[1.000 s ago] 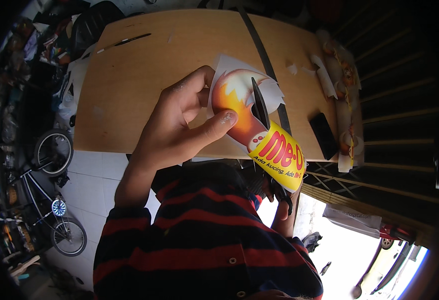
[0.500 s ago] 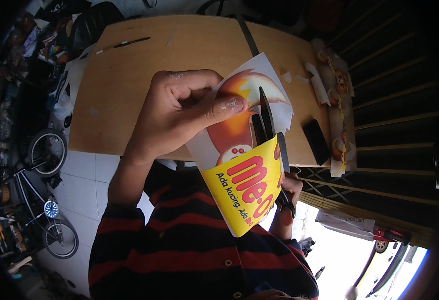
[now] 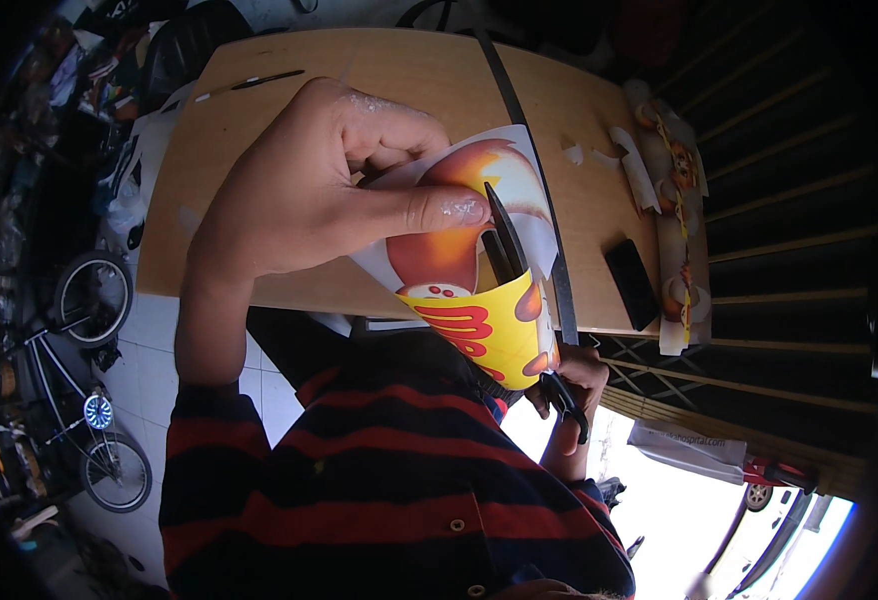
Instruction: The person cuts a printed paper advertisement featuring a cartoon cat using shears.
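My left hand (image 3: 334,190) pinches a printed sheet (image 3: 474,335) between thumb and fingers, above the table's near edge. The sheet is white with orange-brown artwork at the top and a yellow part with red lettering below; it curves downward. My right hand (image 3: 581,378), partly hidden, is lower on the right, closed around the black handles of a pair of scissors (image 3: 504,245). The scissor blades rise past the sheet's yellow edge and lie apart over the artwork, tips close to my left thumb. The yellow part covers the middle of the scissors.
On the wooden table (image 3: 289,130) lie a dark pen (image 3: 269,79), a black phone (image 3: 631,284) and white paper scraps (image 3: 637,170). A long printed strip (image 3: 681,200) runs along its right edge, beside slatted bars (image 3: 789,250). A bicycle (image 3: 99,380) stands on the left.
My left hand has come up and grown larger in view. The sheet has shifted left and curled, so less of its yellow part shows. The scissor blades have moved slightly left and down.
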A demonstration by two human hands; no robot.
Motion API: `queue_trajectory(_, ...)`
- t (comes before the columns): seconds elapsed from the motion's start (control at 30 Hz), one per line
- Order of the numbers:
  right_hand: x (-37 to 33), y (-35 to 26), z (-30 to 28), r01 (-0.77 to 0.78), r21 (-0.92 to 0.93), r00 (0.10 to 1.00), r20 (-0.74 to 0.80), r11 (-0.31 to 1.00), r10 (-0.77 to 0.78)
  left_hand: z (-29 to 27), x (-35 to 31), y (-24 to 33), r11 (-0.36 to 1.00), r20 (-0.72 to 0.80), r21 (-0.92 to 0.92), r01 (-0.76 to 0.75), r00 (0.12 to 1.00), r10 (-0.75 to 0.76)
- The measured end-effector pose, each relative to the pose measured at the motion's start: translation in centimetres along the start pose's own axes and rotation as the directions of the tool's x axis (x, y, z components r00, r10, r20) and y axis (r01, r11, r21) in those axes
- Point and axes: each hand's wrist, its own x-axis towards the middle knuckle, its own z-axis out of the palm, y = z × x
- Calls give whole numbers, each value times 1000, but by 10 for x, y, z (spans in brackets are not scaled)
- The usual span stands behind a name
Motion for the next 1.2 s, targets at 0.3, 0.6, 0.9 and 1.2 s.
queue_trajectory(0.3, 8, -14, 9, -162, 17, 984, -66, 987, 163, -17, 20, -9, 940, 264, -309, 148, 962, -65)
queue_trajectory(0.6, 15, -19, 9, -166, -197, 961, -253, 966, 113, 30, 10, -66, 614, 76, -789, -21, 988, 131)
queue_trajectory(0.9, 15, -5, 4, -72, -413, 972, -234, 908, -29, 103, -2, -56, 209, -152, -967, -143, 988, -27)
queue_trajectory(1.2, 24, -26, 6, -225, -360, 942, -316, 905, 109, 100, 2, -57, 57, -71, -996, -69, 997, -29)
